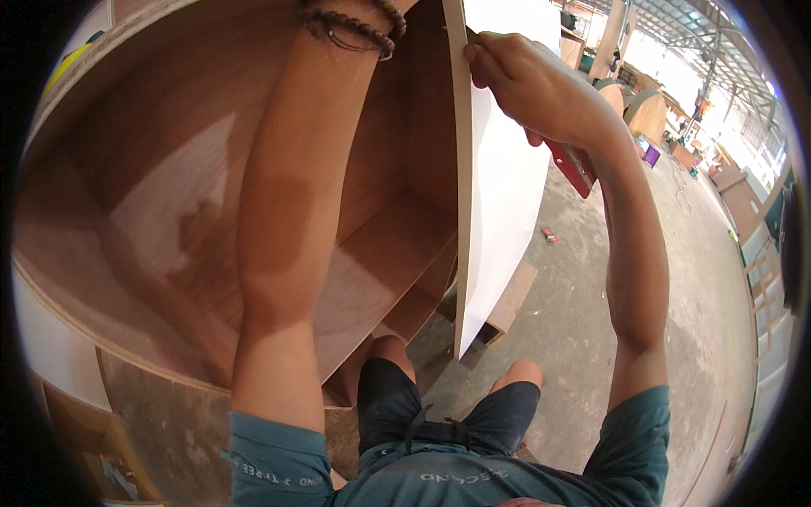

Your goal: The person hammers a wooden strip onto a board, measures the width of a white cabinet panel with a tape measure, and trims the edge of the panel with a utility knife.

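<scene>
My right hand is closed round a flat red-handled tool. The handle sticks out below the fist. A thin dark part of the tool shows by the fingers, at the edge of a white-faced panel. What kind of tool it is cannot be made out. That panel stands upright along the right side of an open brown plywood cabinet. My left arm reaches up across the cabinet's opening, with a dark beaded bracelet at the wrist. The left hand itself lies beyond the top of the picture.
Below the cabinet, a wooden box-like piece stands by my knees on the concrete floor. A small red object lies on the floor to the right. Farther off are a purple item, curved boards and panels along the right side.
</scene>
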The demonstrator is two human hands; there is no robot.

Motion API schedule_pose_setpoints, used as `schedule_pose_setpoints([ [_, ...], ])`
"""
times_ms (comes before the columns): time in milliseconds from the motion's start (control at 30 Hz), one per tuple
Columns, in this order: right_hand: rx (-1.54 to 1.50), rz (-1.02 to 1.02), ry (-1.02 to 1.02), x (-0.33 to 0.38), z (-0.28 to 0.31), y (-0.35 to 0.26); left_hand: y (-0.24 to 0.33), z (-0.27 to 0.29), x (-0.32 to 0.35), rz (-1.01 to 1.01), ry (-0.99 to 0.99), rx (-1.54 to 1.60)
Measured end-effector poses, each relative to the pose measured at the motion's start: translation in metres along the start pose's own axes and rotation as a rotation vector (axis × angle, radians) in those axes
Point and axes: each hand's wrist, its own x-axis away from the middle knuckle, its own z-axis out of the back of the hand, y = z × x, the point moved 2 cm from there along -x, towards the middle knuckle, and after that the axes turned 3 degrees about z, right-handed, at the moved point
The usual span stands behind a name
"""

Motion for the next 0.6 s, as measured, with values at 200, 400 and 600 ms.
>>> schedule_pose_setpoints([
  [200, 0.048, 0.021, 0.001, -0.001, -0.003, 0.012, 0.001, 0.007, -0.009, 0.049, -0.136, 0.019],
  [400, -0.019, -0.006, 0.001, 0.0, -0.005, 0.001, -0.001, 0.007, -0.004, 0.034, -0.109, 0.021],
  [600, 0.011, 0.078, 0.037, -0.001, -0.014, 0.015, -0.002, -0.005, -0.015, 0.106, -0.145, -0.036],
])
